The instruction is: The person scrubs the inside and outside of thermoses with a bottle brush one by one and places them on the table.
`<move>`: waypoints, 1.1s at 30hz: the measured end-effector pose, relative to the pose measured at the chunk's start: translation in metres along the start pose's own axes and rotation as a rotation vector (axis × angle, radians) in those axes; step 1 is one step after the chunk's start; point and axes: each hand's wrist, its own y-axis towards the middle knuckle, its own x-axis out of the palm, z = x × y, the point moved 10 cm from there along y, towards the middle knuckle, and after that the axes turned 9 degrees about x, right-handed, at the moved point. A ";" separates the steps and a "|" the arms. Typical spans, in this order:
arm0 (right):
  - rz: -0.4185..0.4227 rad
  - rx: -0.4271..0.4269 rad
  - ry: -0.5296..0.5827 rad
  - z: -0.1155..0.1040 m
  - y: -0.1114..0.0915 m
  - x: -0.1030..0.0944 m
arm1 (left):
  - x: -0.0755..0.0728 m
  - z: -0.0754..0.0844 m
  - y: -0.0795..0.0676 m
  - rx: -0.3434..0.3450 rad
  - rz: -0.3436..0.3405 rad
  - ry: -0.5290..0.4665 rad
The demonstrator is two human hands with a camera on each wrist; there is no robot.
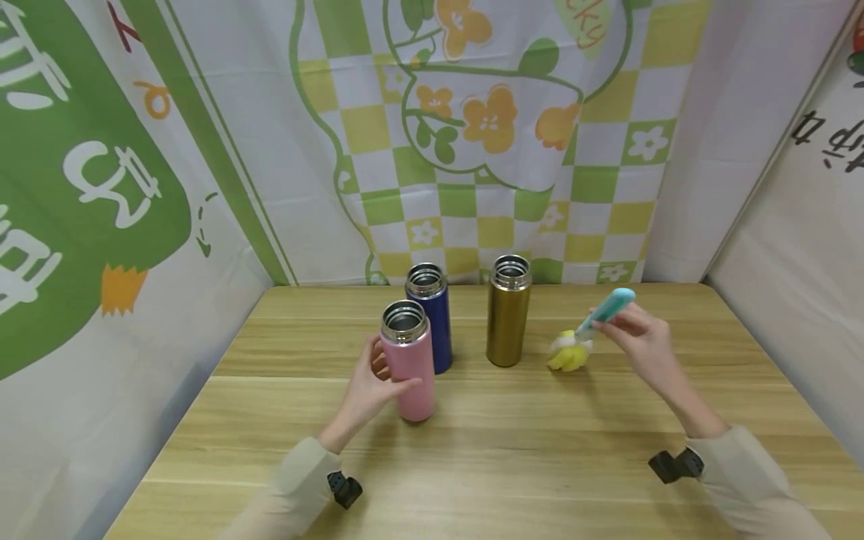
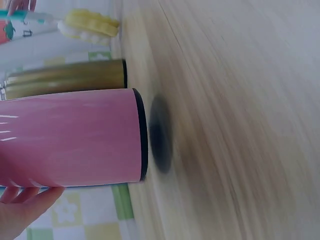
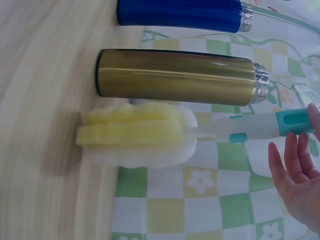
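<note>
My left hand (image 1: 367,384) grips a pink thermos bottle (image 1: 415,375), fingers behind it and thumb across its front. The bottle is upright and lidless; in the left wrist view its black base (image 2: 141,135) hangs just above its shadow on the wood. With my right hand (image 1: 643,341) I pinch the teal handle (image 1: 610,309) of a bottle brush. Its yellow and white sponge head (image 3: 137,132) points down, close over the table. Between the hands stand an open blue thermos bottle (image 1: 440,330), partly hidden behind the pink one, and an open gold thermos bottle (image 1: 508,322).
The wooden table (image 1: 486,465) reaches back to a checked curtain (image 1: 459,202) with flower prints. White and green printed cloth (image 1: 202,300) hangs along the left side, and pale cloth (image 1: 796,247) along the right. Both wrists carry small black cameras.
</note>
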 end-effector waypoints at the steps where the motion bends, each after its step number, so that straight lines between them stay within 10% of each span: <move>1: 0.011 -0.010 0.017 -0.005 0.001 -0.001 | 0.004 0.003 0.000 0.007 -0.010 -0.013; 20: 0.130 -0.002 0.423 -0.053 0.028 -0.041 | 0.092 0.028 -0.009 0.109 -0.210 -0.085; 33: 0.229 0.005 0.609 -0.081 0.042 -0.067 | 0.119 0.057 -0.022 0.098 -0.278 -0.086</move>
